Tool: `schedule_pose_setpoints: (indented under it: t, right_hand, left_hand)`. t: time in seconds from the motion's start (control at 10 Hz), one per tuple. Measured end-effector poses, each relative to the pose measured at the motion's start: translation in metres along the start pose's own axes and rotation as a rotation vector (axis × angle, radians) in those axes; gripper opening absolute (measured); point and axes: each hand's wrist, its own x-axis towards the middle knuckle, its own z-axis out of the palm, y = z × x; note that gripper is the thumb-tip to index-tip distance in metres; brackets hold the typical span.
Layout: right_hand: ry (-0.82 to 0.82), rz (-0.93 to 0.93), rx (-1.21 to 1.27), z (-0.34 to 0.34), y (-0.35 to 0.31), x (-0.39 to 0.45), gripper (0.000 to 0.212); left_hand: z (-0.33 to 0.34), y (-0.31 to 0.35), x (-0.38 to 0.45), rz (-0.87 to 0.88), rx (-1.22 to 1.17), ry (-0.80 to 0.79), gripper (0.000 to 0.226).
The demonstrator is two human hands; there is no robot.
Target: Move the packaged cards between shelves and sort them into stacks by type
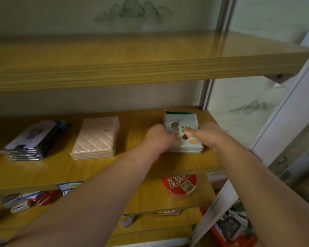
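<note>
Three stacks of packaged cards lie on the middle wooden shelf (pixel 136 166). At the right is a silver-grey stack with footprint cut-outs (pixel 183 122), with a green edge at its back. My left hand (pixel 159 138) grips its left side, thumb on the top pack. My right hand (pixel 205 134) grips its right side, thumb on the top as well. A pale pink quilted stack (pixel 96 138) sits in the middle. A stack of dark-edged packs with a cartoon figure (pixel 31 139) lies at the left.
A bare wooden shelf (pixel 150 65) hangs above. On the shelf below stand a red-lidded round tub (pixel 179 183) and several small boxes (pixel 25 200) at the left. A metal upright (pixel 206 93) and a white frame (pixel 284 107) bound the right side.
</note>
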Motion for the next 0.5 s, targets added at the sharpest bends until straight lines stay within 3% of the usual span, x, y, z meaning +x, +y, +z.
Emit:
schedule_pose_setpoints:
  t: [0.2, 0.4, 0.5]
  right_hand:
    - [0.098, -0.02, -0.128, -0.001, -0.006, -0.006, 0.031]
    - [0.302, -0.154, -0.292, -0.004, -0.008, -0.031, 0.055]
    - [0.329, -0.302, -0.191, -0.012, -0.01, -0.057, 0.06]
  left_hand:
    - [0.004, 0.002, 0.002, 0.045, 0.105, 0.056, 0.018]
    - [-0.018, -0.006, -0.011, 0.21, 0.195, 0.146, 0.058]
    - [-0.039, -0.012, -0.026, 0.308, 0.363, 0.193, 0.064]
